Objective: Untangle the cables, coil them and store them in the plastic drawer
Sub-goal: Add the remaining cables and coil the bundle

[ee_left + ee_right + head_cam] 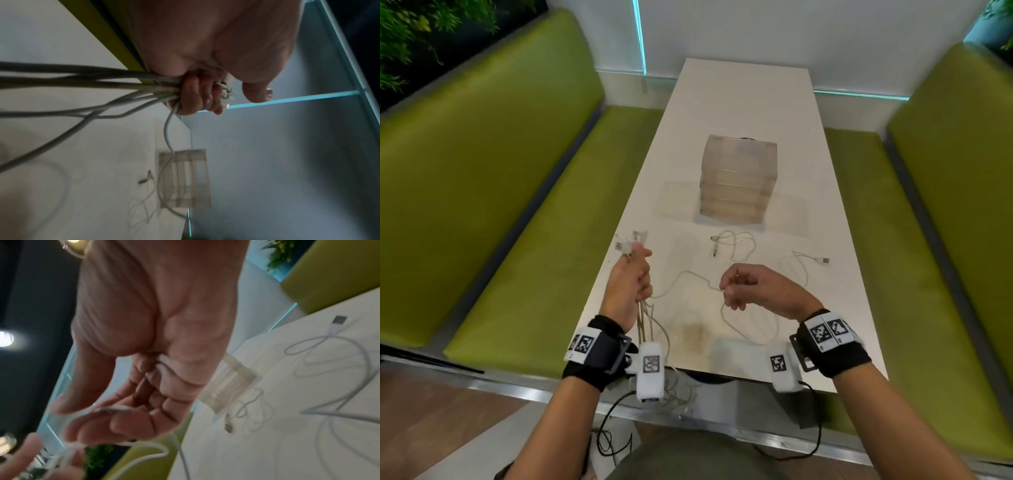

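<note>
My left hand (635,274) grips a bundle of white cables (115,84) above the table's left edge. Their plug ends (631,241) stick out past the fingers, and the strands hang down past my wrist. One white cable (688,277) runs from that bundle across to my right hand (736,287), which pinches it between thumb and fingers above the table. More of it loops below on the table (750,329). The translucent plastic drawer unit (738,180) stands mid-table; its drawers look closed.
Two loose white cables lie on the white table (743,99): one (732,245) just in front of the drawer unit, one with a USB plug (810,262) to the right. Clear flat plastic pieces (674,198) flank the unit. Green benches (534,212) run along both sides.
</note>
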A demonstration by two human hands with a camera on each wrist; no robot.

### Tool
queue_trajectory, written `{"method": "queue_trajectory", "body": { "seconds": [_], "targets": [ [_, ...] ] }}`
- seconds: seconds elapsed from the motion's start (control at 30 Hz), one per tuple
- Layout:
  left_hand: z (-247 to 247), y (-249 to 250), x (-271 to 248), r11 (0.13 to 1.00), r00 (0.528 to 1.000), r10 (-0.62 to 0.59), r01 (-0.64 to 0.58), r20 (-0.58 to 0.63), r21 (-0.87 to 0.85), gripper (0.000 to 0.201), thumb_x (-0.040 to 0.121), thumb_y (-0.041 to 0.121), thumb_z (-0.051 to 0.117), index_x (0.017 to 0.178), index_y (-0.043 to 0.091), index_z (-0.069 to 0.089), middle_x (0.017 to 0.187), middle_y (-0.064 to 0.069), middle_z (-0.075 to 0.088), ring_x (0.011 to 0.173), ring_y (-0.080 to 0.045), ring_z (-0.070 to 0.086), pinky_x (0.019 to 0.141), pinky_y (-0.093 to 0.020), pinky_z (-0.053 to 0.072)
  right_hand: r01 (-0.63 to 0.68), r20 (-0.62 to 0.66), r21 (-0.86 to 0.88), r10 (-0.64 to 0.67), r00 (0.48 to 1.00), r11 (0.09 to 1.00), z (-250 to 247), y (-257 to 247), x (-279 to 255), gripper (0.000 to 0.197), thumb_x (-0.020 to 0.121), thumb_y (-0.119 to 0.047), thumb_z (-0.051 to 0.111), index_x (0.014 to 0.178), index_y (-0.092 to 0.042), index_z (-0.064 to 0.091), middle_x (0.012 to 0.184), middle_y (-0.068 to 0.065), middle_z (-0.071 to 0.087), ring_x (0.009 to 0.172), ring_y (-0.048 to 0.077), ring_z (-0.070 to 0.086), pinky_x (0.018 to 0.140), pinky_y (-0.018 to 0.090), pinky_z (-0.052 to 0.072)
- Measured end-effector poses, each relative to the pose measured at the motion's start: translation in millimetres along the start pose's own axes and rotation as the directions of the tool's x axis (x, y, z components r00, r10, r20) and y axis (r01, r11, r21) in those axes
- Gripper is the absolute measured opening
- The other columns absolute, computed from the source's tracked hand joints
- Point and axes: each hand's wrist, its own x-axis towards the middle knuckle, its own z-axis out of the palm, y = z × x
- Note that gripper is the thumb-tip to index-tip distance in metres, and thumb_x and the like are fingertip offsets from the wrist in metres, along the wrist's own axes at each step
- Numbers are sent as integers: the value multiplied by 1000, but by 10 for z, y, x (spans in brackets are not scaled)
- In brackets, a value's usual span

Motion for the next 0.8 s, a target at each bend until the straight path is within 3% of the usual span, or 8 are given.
{"method": "queue_trajectory", "body": {
  "seconds": [0.07,0.2,0.3,0.4,0.53,0.63,0.7,0.8],
  "targets": [
    [115,-113,-74,995,997,-6,-2,83,95,24,97,35,48,97,12,52,60,6,28,42,-4,23,39,-18,21,89,-45,135,-84,995,987,61,-79,-11,4,92,-9,57,92,-7,60,68,3,62,62,14,53,63,25,43],
    [256,-240,-158,986,993,-27,8,116,165,51,82,53,62,108,10,54,58,8,27,46,-7,24,45,-22,23,160,-80,296,-142,987,942,165,-98,20,29,91,-8,56,119,-5,58,75,4,64,72,16,60,70,25,47],
    [268,-246,-167,993,993,-52,40,108,111,51,80,52,59,106,10,49,58,7,24,47,-9,20,47,-24,19,195,-132,316,-160,978,929,268,-96,0,39,88,-8,61,125,-5,51,81,4,70,81,19,64,75,26,49],
    [275,-254,-175,993,992,-71,61,106,97,45,90,48,53,104,5,53,60,6,24,48,-9,20,46,-24,19,185,-227,408,-97,969,894,406,-75,32,53,84,-8,65,131,-4,43,83,4,72,82,19,67,75,25,51],
    [238,-317,-137,994,998,-58,55,30,95,27,95,28,55,103,3,56,58,6,30,46,-8,24,42,-20,24,18,-328,424,136,935,905,508,79,77,68,83,-6,70,138,-1,29,93,10,73,84,18,69,74,25,52],
    [166,-331,-113,995,999,-46,47,-16,92,14,95,19,57,100,6,57,61,3,32,45,-7,25,42,-21,23,-192,-300,356,306,904,915,472,185,75,78,81,-8,71,141,-2,23,90,11,71,79,18,66,75,26,54],
    [159,-321,-126,997,999,-50,51,-17,50,15,97,21,52,98,7,58,56,7,29,44,-8,22,42,-21,22,-320,-207,190,356,911,928,479,217,82,53,88,-22,66,131,-4,40,94,8,72,74,15,64,74,26,51],
    [198,-307,-174,998,998,-59,59,17,-20,19,100,22,46,97,8,58,55,7,28,43,-6,22,40,-19,21,-305,-144,98,316,938,947,566,243,124,41,97,-41,48,120,-7,56,105,5,70,70,13,64,70,25,48]
  ]
}}
